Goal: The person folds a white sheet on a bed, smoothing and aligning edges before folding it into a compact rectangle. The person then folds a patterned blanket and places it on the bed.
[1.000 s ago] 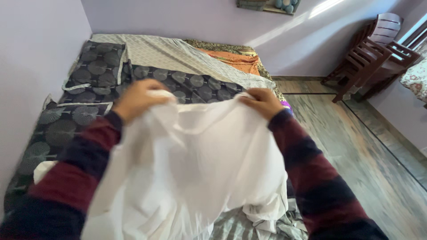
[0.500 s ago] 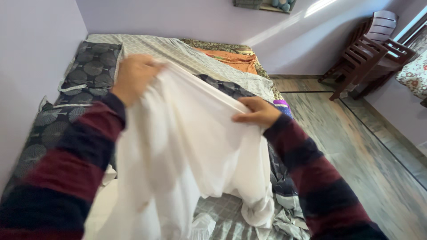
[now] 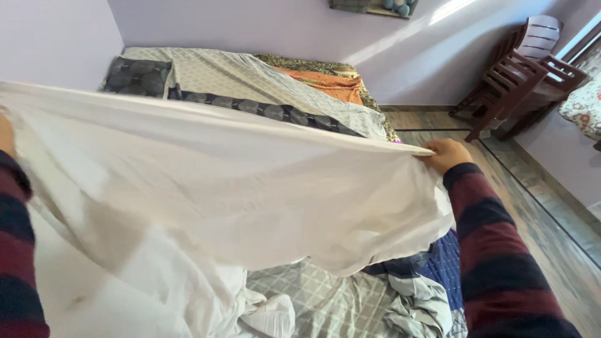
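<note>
White, thin cloth, one sheet (image 3: pixel 219 188), hangs stretched wide above the bed (image 3: pixel 250 75), its top edge taut. Right hand (image 3: pixel 447 154) pinches one corner; left hand (image 3: pixel 6 134) sits at the frame edge, grip unclear. Beneath lie one patterned dark bedspread (image 3: pixel 134 75) and crumpled checked grey fabric (image 3: pixel 338 300). Two wooden chairs (image 3: pixel 523 69) stand stacked.

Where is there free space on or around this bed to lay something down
The wooden floor, between the bed's right edge and the stacked wooden chairs, looks bare. The far end of the bed, on the grey patterned cover beside the orange cloth, lies fairly flat. The near end is crowded: the white sheet stretched between both hands, with rumpled checked bedding underneath.
</note>
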